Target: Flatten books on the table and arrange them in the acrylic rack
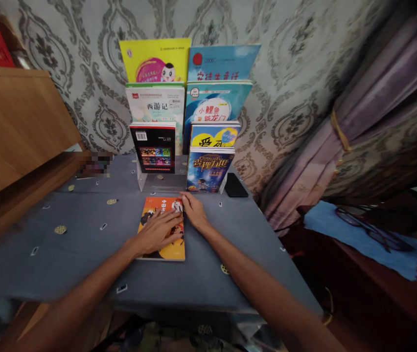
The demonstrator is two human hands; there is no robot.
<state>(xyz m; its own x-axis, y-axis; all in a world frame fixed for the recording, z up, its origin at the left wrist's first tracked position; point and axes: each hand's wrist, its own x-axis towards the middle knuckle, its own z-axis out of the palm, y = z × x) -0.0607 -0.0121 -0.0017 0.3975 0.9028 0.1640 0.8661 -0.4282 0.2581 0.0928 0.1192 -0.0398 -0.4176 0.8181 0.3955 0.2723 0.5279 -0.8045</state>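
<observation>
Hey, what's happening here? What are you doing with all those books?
A person has the left hand spread on an orange book lying on the table. The right hand is beside the book's right edge, near its top corner. Just behind, other books stand in two columns on a clear stand, and a flat black thing lies to its right.
</observation>
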